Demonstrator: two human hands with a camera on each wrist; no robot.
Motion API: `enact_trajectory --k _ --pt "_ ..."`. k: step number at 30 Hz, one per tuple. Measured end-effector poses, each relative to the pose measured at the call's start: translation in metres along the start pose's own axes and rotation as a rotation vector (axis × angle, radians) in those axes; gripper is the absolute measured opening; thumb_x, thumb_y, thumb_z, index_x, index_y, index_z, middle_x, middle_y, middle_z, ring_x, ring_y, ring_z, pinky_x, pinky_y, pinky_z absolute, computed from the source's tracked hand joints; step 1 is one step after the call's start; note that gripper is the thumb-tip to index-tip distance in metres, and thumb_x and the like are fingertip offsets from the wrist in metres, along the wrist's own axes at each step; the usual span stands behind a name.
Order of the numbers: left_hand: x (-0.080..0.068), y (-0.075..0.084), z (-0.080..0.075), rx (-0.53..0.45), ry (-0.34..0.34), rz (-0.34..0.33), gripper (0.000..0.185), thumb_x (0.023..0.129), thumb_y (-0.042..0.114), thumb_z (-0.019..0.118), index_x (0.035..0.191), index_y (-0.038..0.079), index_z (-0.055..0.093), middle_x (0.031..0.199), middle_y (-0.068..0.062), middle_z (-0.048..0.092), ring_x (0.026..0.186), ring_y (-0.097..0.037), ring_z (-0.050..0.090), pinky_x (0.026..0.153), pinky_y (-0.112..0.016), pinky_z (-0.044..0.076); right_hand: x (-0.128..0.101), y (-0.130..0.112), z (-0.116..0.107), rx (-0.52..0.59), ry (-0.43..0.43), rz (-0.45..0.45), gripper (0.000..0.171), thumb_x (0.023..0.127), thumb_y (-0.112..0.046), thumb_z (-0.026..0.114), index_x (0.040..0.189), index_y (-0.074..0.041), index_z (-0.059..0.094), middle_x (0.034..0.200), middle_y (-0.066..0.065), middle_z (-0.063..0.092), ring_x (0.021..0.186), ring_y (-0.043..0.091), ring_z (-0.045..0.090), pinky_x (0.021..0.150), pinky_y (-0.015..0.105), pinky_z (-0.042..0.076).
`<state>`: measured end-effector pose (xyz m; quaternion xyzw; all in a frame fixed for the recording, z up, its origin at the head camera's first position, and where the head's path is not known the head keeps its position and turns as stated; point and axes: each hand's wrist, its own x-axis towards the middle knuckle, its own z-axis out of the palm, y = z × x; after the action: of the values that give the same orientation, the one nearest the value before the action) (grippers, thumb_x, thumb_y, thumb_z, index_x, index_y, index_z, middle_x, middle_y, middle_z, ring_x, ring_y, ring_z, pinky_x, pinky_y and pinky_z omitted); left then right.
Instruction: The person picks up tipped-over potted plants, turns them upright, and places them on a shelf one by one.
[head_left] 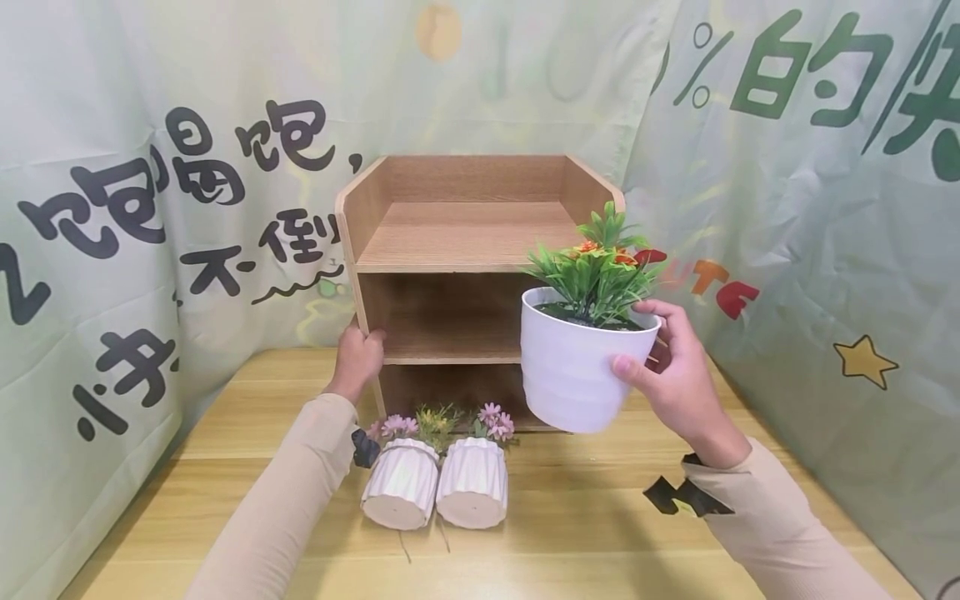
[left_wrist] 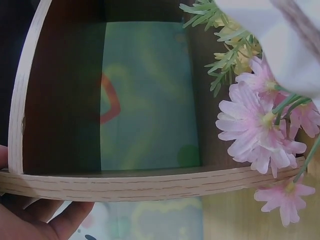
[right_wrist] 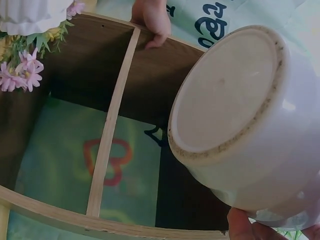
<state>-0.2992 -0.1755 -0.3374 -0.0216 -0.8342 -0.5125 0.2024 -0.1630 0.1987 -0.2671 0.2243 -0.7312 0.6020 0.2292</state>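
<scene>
In the head view my right hand point(head_left: 678, 375) grips the rim and side of a white flowerpot point(head_left: 581, 367) and holds it up before the right side of a wooden shelf point(head_left: 465, 237). Green leaves point(head_left: 592, 279) and orange flowers fill the pot; its round base faces the right wrist view. My left hand point(head_left: 356, 360) holds the shelf's left side panel, fingers around the outer face and thumb at the front edge. Two small white fluted pots point(head_left: 401, 483) with pink and yellow flowers lie tipped on the table, bases toward me, by the shelf's front.
The shelf has an open top tray and two compartments, and its back is open lower down in the wrist views. It stands on a light wooden table point(head_left: 570, 542). Printed fabric point(head_left: 810, 217) hangs along the back and both sides.
</scene>
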Motion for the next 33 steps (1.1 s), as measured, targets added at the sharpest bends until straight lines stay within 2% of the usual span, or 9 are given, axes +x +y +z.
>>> enact_trajectory --k 12,20,33 --pt "0.0 -0.001 0.001 0.01 0.002 -0.003 0.039 0.09 0.011 0.047 0.123 -0.01 0.049 0.118 -0.031 0.058 0.106 -0.038 0.053 0.097 -0.049 0.041 0.005 -0.007 0.001 0.031 0.015 -0.033 0.052 0.079 0.002 0.067 0.125 -0.004 0.043 0.1 0.012 0.057 0.081 0.013 0.064 0.068 0.021 0.055" --pt "-0.001 -0.001 0.001 0.022 0.015 0.002 0.039 0.09 0.011 0.046 0.123 -0.01 0.049 0.118 -0.031 0.058 0.106 -0.039 0.053 0.097 -0.049 0.04 0.012 -0.011 0.004 0.011 0.036 -0.065 0.055 0.078 0.002 0.068 0.126 -0.001 0.042 0.1 0.011 0.058 0.08 0.013 0.064 0.068 0.02 0.054" --pt "-0.001 -0.001 0.001 0.022 0.025 0.015 0.039 0.089 0.011 0.047 0.122 -0.01 0.05 0.118 -0.031 0.058 0.108 -0.04 0.053 0.097 -0.05 0.04 0.027 -0.021 0.012 -0.023 0.052 -0.094 0.057 0.075 0.005 0.065 0.127 -0.004 0.042 0.105 0.015 0.056 0.084 0.015 0.062 0.072 0.019 0.053"
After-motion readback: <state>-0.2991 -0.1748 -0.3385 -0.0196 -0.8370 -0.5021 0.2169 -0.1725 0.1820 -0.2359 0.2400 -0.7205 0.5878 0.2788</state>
